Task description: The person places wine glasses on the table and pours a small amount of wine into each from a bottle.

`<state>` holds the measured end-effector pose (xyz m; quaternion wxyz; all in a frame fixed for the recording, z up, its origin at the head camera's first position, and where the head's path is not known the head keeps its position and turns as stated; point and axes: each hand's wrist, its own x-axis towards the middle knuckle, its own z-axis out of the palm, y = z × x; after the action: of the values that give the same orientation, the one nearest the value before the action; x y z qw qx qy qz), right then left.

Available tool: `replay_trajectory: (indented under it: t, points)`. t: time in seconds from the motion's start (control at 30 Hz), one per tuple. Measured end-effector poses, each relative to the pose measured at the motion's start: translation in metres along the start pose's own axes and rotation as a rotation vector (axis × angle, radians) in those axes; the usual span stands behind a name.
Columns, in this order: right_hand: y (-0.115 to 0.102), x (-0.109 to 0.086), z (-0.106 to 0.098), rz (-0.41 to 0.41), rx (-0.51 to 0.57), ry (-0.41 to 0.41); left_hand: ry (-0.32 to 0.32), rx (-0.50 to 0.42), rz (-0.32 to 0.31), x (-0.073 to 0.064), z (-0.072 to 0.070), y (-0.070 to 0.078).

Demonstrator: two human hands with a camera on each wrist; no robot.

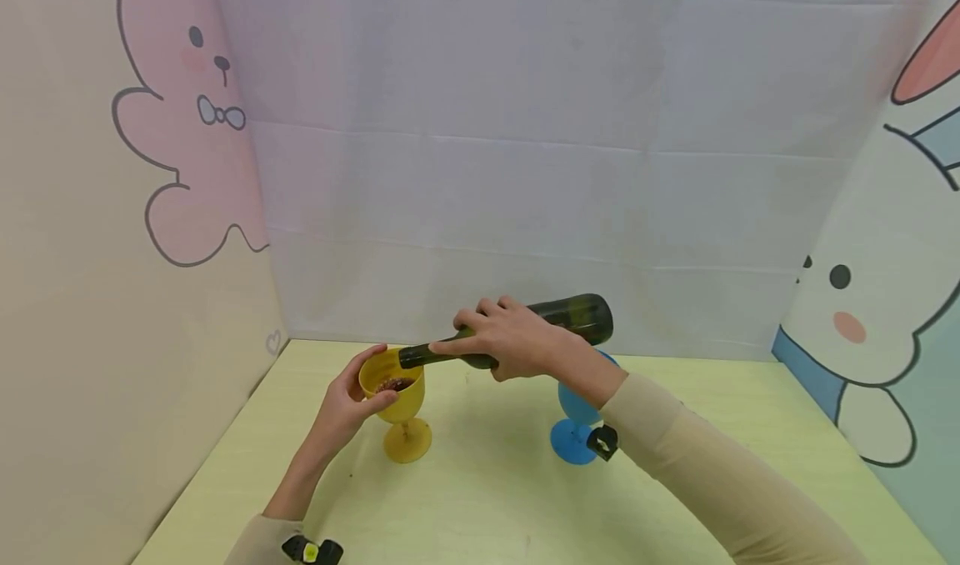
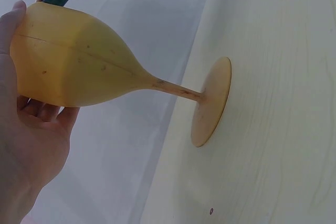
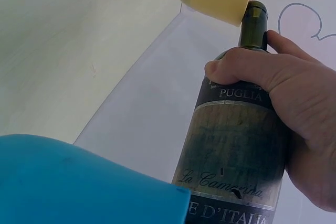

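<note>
A yellow goblet (image 1: 407,438) stands on the table at left with dark liquid (image 1: 396,384) in its bowl. My left hand (image 1: 347,402) grips the bowl from the left, thumb at the near side; the left wrist view shows the goblet's stem and round foot (image 2: 212,103). My right hand (image 1: 517,340) holds a dark green wine bottle (image 1: 573,317) by its shoulder and neck. The bottle is tipped nearly level, its mouth over the goblet's right rim. Its label (image 3: 231,145) shows in the right wrist view. Behind my right forearm stands a blue goblet (image 1: 573,442), partly hidden.
The pale yellow table (image 1: 480,498) meets a white cloth backdrop (image 1: 480,173) at its far edge. Side walls with cartoon animals, a pink bear (image 1: 176,15) and a white rabbit (image 1: 877,298), flank it. Each wrist wears a small black device.
</note>
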<state>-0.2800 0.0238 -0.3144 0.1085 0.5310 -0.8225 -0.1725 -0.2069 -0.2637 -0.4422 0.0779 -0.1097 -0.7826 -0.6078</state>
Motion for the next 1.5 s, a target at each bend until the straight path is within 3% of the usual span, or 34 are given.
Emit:
replay_trajectory:
  t: [0.7,1.07,1.5]
  points:
    - [0.008,-0.014,0.004,-0.010,-0.008,0.055,0.012,0.018,-0.006,-0.002,0.000,-0.003]
    - [0.017,-0.028,-0.001,0.023,0.078,0.153,0.026,0.021,-0.016,-0.001,0.001,0.001]
    - [0.032,-0.056,-0.010,0.081,0.143,0.339,0.019,0.015,0.003,-0.002,0.002,0.002]
